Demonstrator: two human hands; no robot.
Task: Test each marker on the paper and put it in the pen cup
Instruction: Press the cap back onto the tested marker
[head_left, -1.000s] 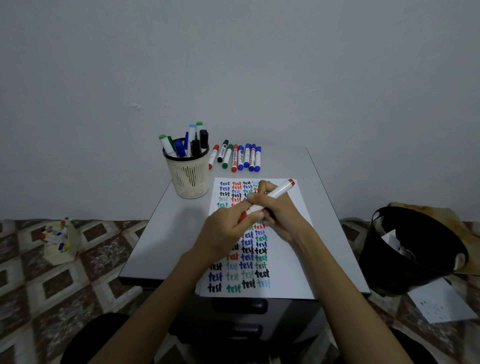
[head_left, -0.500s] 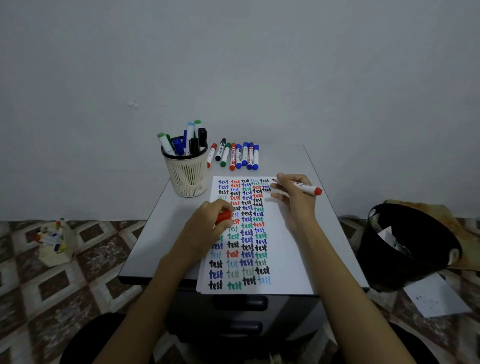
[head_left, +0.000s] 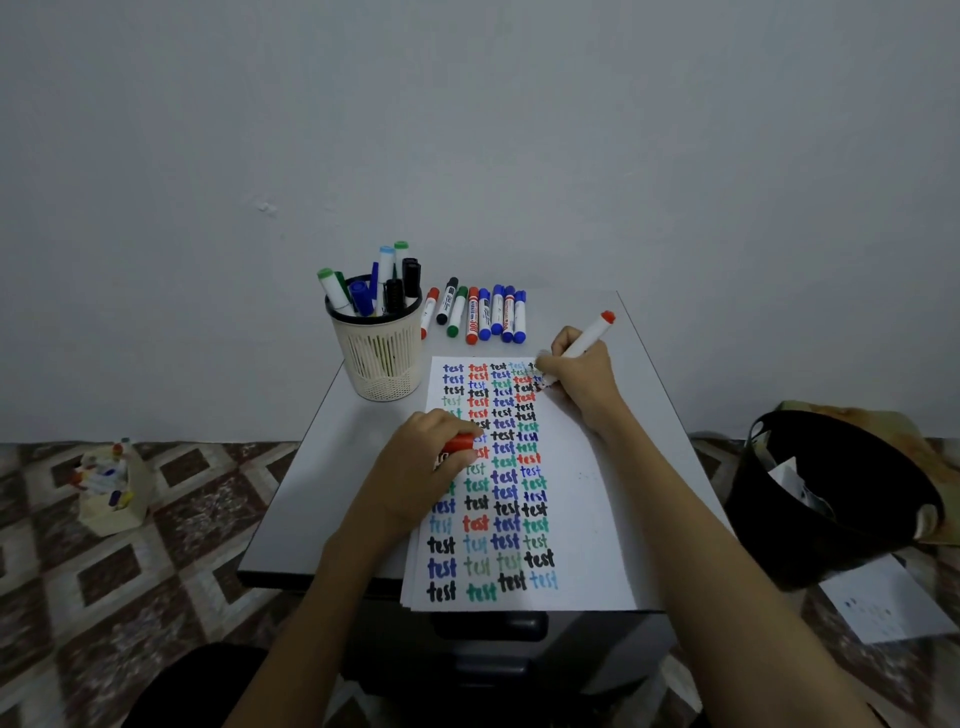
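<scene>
A white paper (head_left: 576, 499) covered with columns of the word "test" in several colours lies on the small grey table (head_left: 332, 467). My right hand (head_left: 579, 379) grips an uncapped red marker (head_left: 589, 335), its tip down on the paper's upper right part. Resting on the paper's left side, my left hand (head_left: 423, 462) is closed around the red cap (head_left: 460, 443). The cream mesh pen cup (head_left: 379, 353) stands at the table's back left with several markers in it. A row of several markers (head_left: 480, 314) lies behind the paper.
A black bin (head_left: 831, 493) with paper scraps stands on the floor at the right, a loose sheet (head_left: 888, 605) in front of it. A small cream box of markers (head_left: 111, 491) sits on the tiled floor at the left. A wall is close behind the table.
My hands pulled the cap off the red marker and separated. The right hand carried the marker to the paper's upper right and set its tip down; the left hand stayed on the paper holding the cap.
</scene>
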